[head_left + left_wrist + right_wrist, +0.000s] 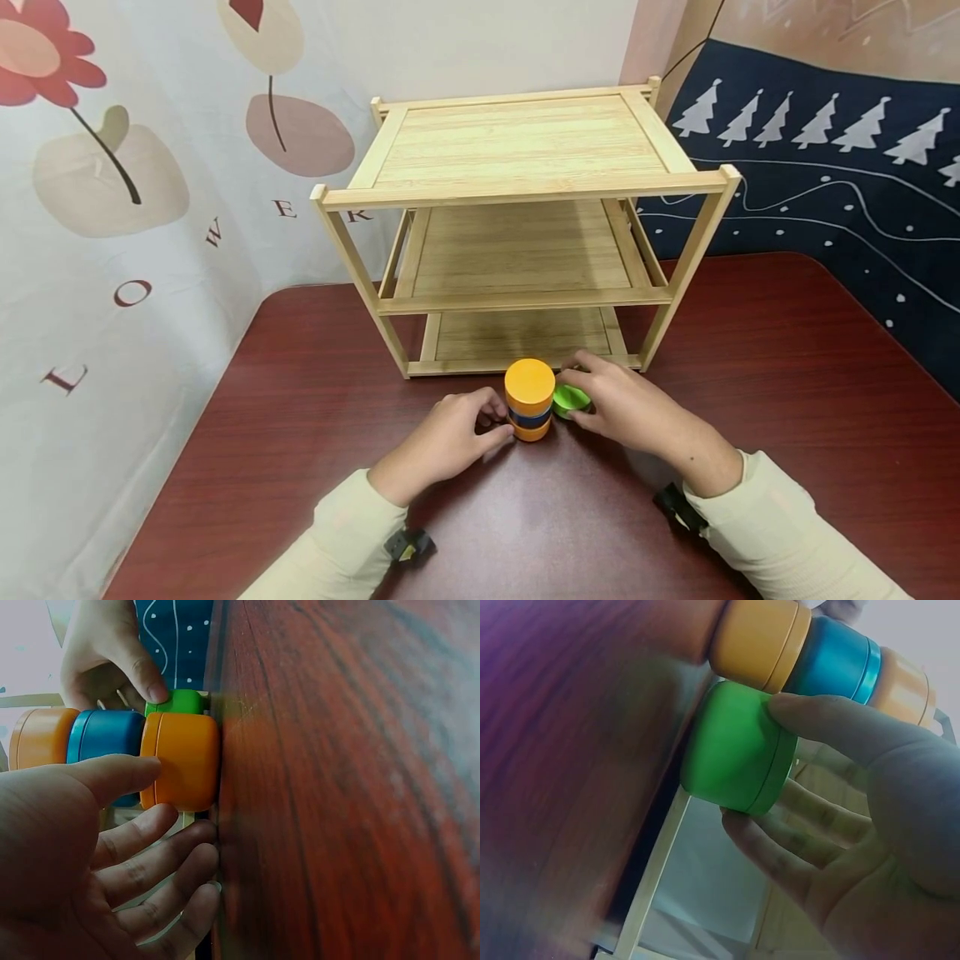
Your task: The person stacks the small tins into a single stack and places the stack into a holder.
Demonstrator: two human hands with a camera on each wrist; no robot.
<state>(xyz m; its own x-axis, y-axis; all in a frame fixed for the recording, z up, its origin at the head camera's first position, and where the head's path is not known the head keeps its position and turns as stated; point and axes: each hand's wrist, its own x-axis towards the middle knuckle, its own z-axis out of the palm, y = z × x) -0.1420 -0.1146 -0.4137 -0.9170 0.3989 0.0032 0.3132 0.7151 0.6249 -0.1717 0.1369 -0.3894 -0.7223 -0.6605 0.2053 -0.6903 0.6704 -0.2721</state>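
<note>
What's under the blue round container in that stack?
Directly under the blue container is an orange lidded container, standing on the reddish-brown table. The lower one's top face is covered.

Indoor nook: table (285, 408), printed wall hangings (810, 204)

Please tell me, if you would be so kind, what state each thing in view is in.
Top orange container: lid closed, stacked on the blue one.
Blue container: lid closed, middle of the stack.
Bottom orange container: lid closed, standing on the table.
Green container: lid closed, beside the stack.
Left grip: fingers relaxed, beside the stack.
Right grip: pinches the green container.
Wooden rack: upright on the table.
</note>
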